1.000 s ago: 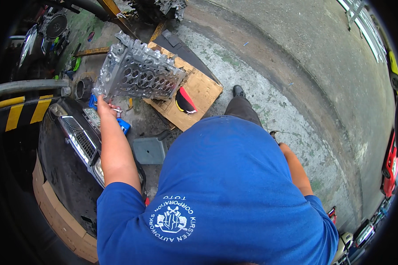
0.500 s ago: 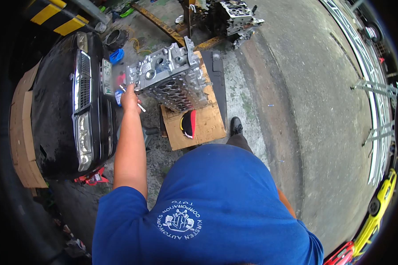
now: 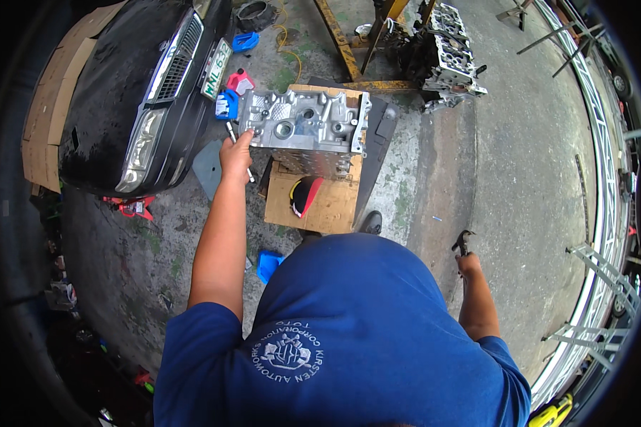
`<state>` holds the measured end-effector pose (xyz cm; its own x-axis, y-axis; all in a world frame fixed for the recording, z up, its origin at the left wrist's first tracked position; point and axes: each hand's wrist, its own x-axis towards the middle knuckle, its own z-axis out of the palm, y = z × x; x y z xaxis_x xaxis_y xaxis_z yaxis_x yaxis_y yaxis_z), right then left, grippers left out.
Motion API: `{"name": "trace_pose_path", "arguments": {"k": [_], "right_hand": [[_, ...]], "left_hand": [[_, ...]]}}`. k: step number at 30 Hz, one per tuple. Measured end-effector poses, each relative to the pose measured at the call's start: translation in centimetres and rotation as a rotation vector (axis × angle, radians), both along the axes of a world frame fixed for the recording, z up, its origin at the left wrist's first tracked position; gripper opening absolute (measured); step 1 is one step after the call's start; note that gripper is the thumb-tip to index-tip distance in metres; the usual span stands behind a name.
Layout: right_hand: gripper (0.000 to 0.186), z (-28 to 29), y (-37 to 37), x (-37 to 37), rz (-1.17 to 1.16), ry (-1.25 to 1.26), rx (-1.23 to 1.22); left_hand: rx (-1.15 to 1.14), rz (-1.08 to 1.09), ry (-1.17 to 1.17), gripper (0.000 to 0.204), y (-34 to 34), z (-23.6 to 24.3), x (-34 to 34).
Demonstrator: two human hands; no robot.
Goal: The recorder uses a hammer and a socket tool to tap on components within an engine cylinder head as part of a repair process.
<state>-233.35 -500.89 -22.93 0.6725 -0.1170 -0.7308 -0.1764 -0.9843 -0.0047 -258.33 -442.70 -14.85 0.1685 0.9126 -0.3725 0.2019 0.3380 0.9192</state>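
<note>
A grey aluminium engine casting (image 3: 299,122), which looks like a cylinder head, stands on cardboard (image 3: 335,210) in front of me. My left hand (image 3: 236,155) is at its left end, fingers closed around a slim silver rod (image 3: 231,131) that sticks out on both sides of the fist. The fingertips appear to touch the casting's lower left corner. Out to the right and low, away from the casting, my right hand (image 3: 468,265) grips a dark hammer (image 3: 464,243), its curved head upward. A black, red and yellow cap-like item (image 3: 307,195) lies on the cardboard near me.
A black car's front (image 3: 132,107) stands at left with a red jack (image 3: 132,207) nearby. Blue (image 3: 226,105) and pink (image 3: 240,82) jugs sit beyond my left hand. Another engine (image 3: 452,57) and a yellow stand (image 3: 338,39) are at the far side. Metal trusses (image 3: 597,164) line the right.
My right hand has come into view at the right with the hammer. The view has shifted, and the casting now shows more of its upper face. My left hand stays at its left end.
</note>
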Motion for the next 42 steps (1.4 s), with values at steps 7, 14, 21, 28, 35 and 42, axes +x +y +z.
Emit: {"name": "trace_pose_path", "arguments": {"k": [7, 14, 21, 28, 35, 42], "right_hand": [[0.041, -1.7, 5.7, -4.8, 0.019, -0.039, 0.275], [0.030, 1.7, 12.0, -10.5, -0.128, -0.087, 0.569], [0.021, 8.5, 18.0, -11.2, -0.202, -0.255, 0.860], [0.030, 15.5, 24.3, -5.0, 0.021, -0.196, 1.196], [0.045, 23.0, 37.7, -2.9, 0.829, -0.091, 1.400], [0.039, 22.9, 44.3, -9.1, 1.442, -0.017, 1.551]], "left_hand": [[0.013, -0.062, -0.062, 0.031, 0.9, -1.7, 0.0], [-0.034, -0.197, -0.204, 0.031, 1.4, -0.9, 0.1], [-0.050, -0.170, -0.214, 0.037, 1.4, 0.3, 0.3], [0.358, 0.172, -0.087, 0.038, 0.7, 0.9, -0.3], [-0.058, -0.365, -0.736, 0.033, -7.6, 12.6, 3.8], [-0.116, 0.121, -0.836, 0.010, -8.7, 13.5, 1.9]]}}
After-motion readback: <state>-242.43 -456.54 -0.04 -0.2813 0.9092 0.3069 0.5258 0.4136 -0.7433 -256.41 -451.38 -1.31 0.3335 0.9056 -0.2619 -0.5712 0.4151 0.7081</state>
